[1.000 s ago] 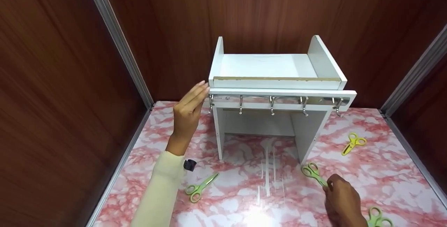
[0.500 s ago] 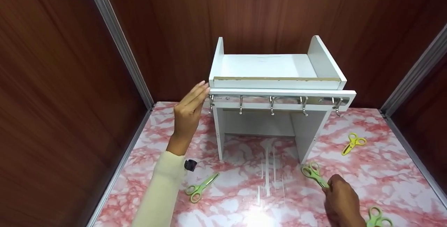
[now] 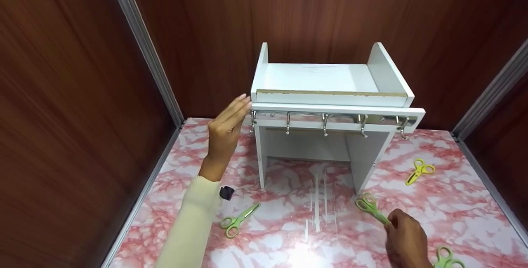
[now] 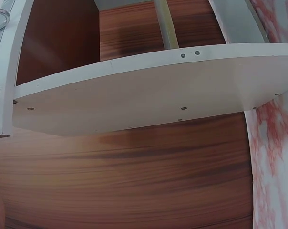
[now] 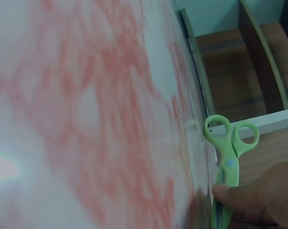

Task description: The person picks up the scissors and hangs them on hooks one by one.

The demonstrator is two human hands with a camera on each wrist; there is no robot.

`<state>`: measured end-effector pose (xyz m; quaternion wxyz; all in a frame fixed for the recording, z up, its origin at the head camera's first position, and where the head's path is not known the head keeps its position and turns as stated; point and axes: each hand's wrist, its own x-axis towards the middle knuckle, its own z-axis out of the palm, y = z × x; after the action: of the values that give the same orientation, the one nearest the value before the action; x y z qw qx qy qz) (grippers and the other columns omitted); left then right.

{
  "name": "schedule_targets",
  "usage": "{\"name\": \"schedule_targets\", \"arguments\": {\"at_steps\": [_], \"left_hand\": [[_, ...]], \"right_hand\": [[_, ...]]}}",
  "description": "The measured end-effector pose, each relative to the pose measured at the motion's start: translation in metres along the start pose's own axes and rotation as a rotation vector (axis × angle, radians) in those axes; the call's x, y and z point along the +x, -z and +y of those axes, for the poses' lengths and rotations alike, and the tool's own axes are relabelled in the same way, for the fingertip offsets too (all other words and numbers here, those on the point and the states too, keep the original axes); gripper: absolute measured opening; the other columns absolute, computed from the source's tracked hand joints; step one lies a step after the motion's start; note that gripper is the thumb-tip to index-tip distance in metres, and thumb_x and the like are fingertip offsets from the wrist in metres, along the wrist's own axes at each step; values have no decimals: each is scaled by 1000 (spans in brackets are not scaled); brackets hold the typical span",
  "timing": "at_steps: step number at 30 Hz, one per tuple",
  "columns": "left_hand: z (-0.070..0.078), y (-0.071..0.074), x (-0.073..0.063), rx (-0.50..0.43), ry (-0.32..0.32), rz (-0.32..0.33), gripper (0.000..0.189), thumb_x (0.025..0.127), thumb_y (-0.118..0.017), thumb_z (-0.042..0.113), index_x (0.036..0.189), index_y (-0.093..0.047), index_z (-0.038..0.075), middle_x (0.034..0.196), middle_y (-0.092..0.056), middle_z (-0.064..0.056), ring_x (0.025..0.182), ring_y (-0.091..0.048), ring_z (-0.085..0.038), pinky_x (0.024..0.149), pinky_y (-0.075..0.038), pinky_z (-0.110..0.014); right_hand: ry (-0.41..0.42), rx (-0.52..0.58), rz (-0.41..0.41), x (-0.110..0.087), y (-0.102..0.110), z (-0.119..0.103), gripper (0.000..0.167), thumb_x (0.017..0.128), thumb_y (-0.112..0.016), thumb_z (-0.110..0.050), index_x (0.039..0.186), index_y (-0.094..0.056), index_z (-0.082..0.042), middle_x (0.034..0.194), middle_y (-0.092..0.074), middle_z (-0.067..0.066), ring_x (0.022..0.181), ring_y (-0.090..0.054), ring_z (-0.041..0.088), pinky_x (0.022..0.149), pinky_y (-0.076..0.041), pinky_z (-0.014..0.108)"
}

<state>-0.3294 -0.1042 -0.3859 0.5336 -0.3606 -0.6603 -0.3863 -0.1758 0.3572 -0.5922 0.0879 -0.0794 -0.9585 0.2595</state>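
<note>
A pair of green scissors (image 3: 376,214) is pinched by the blades in the right hand (image 3: 407,236), thumb and fingers curled round them; the finger loops are pointed away from the hand, and one loop is placed just beside the front foot of a white shelf unit (image 3: 330,98), though contact cannot be told. Across the unit's front a hook rail (image 3: 305,125) is carried, lined with five metal double hooks. The rail's left end is touched by the fingertips of the left hand (image 3: 224,132), whose fingers are held straight and close together. Below the left forearm, a second green pair (image 3: 237,220) is laid on the pink-and-white marbled desk (image 3: 284,218). Yellow scissors (image 3: 416,172) are set to the right of the unit, and a third green pair (image 3: 443,262) is partly cut off at the lower edge. Everything is enclosed by brown wood-grain panels (image 3: 313,12).
</note>
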Motion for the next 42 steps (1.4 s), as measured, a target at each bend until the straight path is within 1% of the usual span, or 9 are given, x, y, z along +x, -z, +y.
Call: {"name": "schedule_targets", "arguments": {"at_steps": [4, 6, 9, 12, 21, 27, 33, 36, 42], "left_hand": [[0, 1, -1, 5, 1, 3, 25, 90, -72, -5, 113, -77, 1, 120, -73, -11, 119, -66, -26, 101, -55, -35], [0, 1, -1, 6, 1, 4, 25, 90, -72, -5, 113, -77, 1, 120, -73, -11, 119, -66, -26, 101, -55, -35], [0, 2, -1, 2, 4, 6, 25, 90, -72, -5, 113, -77, 1, 120, -73, -12, 118, -67, -26, 101, -55, -35], [0, 2, -1, -1, 8, 5, 25, 90, -71, -5, 113, -77, 1, 120, -73, -12, 119, -66, -27, 101, -55, -35], [0, 1, -2, 4, 3, 1, 27, 88, -73, -8, 113, -77, 1, 119, -73, -12, 118, -67, -26, 101, -55, -35], [0, -2, -1, 8, -10, 8, 30, 84, -74, -13, 111, -77, 0, 118, -74, -13, 115, -68, -28, 100, -56, -34], [0, -2, 0, 10, -7, 14, 23, 89, -72, -6, 111, -78, 0, 117, -74, -12, 115, -69, -28, 100, -56, -34], [0, -2, 0, 13, -6, 12, 23, 90, -72, -5, 112, -78, 1, 118, -74, -12, 116, -68, -27, 100, -56, -34], [-2, -1, 0, 2, -9, 12, 24, 91, -71, -4, 113, -77, 2, 120, -73, -11, 117, -67, -26, 101, -56, -35]], "right_hand": [[15, -10, -12, -1, 1, 0, 23, 80, -76, 6, 100, -68, -1, 82, -69, 9, 79, -68, 36, 62, -53, 55], [3, -11, -34, 0, 3, 0, 24, 80, -76, 6, 102, -70, 1, 84, -71, 10, 81, -68, 38, 65, -54, 57], [-20, 5, -72, 0, 4, 0, 18, 81, -77, 4, 98, -74, -1, 83, -72, 9, 81, -68, 35, 67, -55, 56], [-31, 33, -90, -1, 5, 2, 11, 82, -78, 2, 91, -75, -5, 80, -72, 5, 78, -68, 29, 67, -55, 53], [-65, 117, -108, -4, 3, 2, 11, 80, -81, 3, 90, -74, 2, 77, -72, 6, 73, -67, 22, 70, -57, 48], [-81, 139, -79, -11, 4, 3, 12, 80, -81, 2, 91, -75, 1, 77, -72, 5, 69, -66, 18, 66, -59, 40], [-107, 181, -39, -16, 12, -2, 14, 82, -80, -2, 96, -76, 2, 81, -74, 6, 73, -66, 15, 63, -52, 21], [-126, 194, -13, -19, 17, -7, 16, 82, -80, -3, 97, -77, 0, 83, -74, 7, 74, -65, 12, 63, -50, 19], [-75, 183, 61, -22, 24, -15, 15, 80, -82, 1, 94, -77, 1, 81, -75, 8, 70, -66, 8, 61, -50, 16]]}}
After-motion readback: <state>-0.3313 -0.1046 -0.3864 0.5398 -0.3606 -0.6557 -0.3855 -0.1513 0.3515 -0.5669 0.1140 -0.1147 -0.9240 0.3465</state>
